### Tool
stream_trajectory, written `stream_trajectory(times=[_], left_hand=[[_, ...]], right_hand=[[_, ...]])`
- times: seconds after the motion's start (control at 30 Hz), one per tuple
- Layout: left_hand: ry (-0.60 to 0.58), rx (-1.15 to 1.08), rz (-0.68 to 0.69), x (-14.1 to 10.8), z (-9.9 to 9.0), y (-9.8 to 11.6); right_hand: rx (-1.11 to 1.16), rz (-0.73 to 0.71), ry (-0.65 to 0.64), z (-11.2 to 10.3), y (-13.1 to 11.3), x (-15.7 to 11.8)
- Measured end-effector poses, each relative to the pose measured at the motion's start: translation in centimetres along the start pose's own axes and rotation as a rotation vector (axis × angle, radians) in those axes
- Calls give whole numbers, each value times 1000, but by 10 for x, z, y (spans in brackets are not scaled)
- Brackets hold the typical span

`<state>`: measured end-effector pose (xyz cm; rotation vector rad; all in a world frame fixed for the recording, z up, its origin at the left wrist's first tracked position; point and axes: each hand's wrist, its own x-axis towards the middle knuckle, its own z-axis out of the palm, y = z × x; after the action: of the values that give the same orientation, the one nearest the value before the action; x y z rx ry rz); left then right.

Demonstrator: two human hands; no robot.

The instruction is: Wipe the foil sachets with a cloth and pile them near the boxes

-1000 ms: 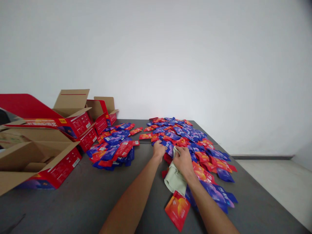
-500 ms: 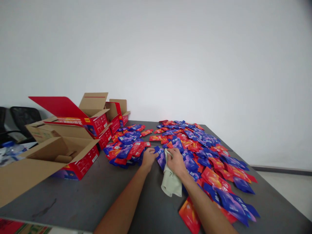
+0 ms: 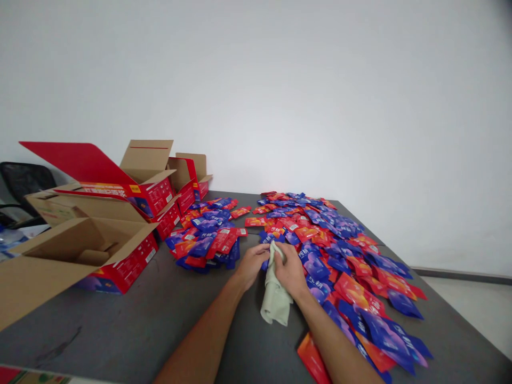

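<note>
My right hand point(image 3: 289, 269) is closed on a pale green cloth point(image 3: 276, 298), which hangs down toward the grey tabletop. Close against it on the left, my left hand point(image 3: 253, 264) has its fingers curled round a blue pouch point(image 3: 264, 265), mostly hidden between the two hands. The cloth's top end meets the pouch there. To the right of my hands spreads a wide heap of red and blue pouches point(image 3: 316, 261). Another, smaller pile of pouches point(image 3: 208, 240) lies just beyond my left hand.
Open red cardboard boxes stand along the left side, the nearest box point(image 3: 130, 266) with its flaps spread. More boxes point(image 3: 160, 186) are behind it. A black chair point(image 3: 28, 184) is at far left, and a white wall point(image 3: 296, 96) rises behind the grey table point(image 3: 168, 320).
My left hand has moved right to meet my right hand at the cloth. The blue pouch between them is now mostly covered. The view has shifted slightly.
</note>
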<state>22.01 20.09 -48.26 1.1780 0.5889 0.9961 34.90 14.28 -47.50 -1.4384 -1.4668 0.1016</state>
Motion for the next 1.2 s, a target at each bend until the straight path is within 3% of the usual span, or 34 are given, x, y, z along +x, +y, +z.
stream_trajectory(times=[0.2,0.33,0.43,0.6,0.7,0.9,1.2], left_hand=[[-86,-224,-102,-9,9,16],[-75,-222,-7,-10,8,22],[-93,-204,-19,-11,6,26],[-126,-229,-76,-18,11,29],[-91,-187,-18,-19,17,28],[-1,-64,70,-14,13,22],[-41,203,93,-4,-2,-9]], right_hand=[[46,-41,72,-6,-6,-1],[59,-120,-6,-2,-13,-6],[46,-151,-62,-2,-15,-8],[18,-145,34,-9,-10,-3],[4,-158,57,-10,-10,-3],[13,-238,-66,-2,-18,-9],[-78,-41,221,-33,-6,10]])
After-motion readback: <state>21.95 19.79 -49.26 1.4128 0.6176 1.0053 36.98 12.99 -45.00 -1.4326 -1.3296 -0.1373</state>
